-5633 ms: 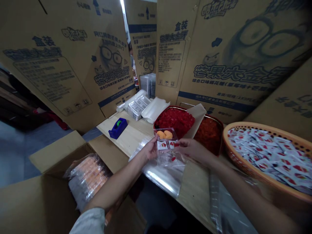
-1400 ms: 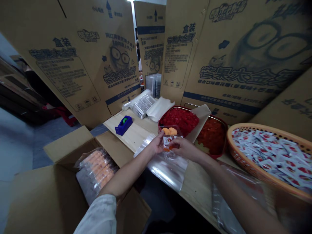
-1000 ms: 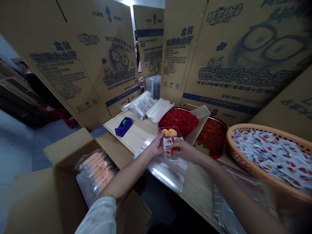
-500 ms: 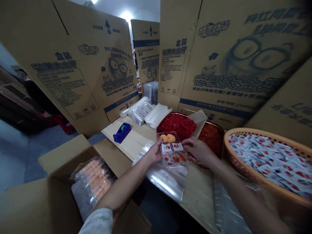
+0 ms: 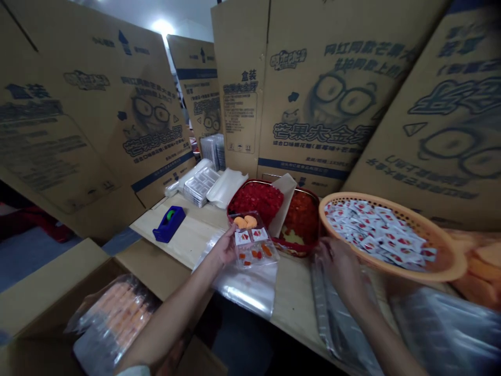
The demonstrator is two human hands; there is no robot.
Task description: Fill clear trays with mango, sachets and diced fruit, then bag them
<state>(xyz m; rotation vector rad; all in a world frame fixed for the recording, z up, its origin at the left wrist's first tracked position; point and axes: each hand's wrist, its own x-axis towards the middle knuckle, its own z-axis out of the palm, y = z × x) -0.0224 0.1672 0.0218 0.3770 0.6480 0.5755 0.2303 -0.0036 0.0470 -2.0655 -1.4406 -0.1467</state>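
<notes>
Right hand (image 5: 340, 267) has moved off the clear plastic tray (image 5: 254, 240) and now sits, fingers half curled, at a stack of clear bags (image 5: 332, 308) near the orange basket (image 5: 438, 271); whether it has hold, I cannot tell. Left hand (image 5: 225, 248), fingers loosely open, touches the tray's left edge; the tray lies on a flat clear bag (image 5: 242, 287) on the wooden table (image 5: 188, 235).

Your view runs rather dim, a bright ceiling light (image 5: 162, 26) glowing far ahead, soft shadows across the cardboard cartons (image 5: 313, 104), faint glare along the clear plastic bag (image 5: 242, 290), blurred plastic sleeves (image 5: 438, 329) near right, edges bowed and stretched
</notes>
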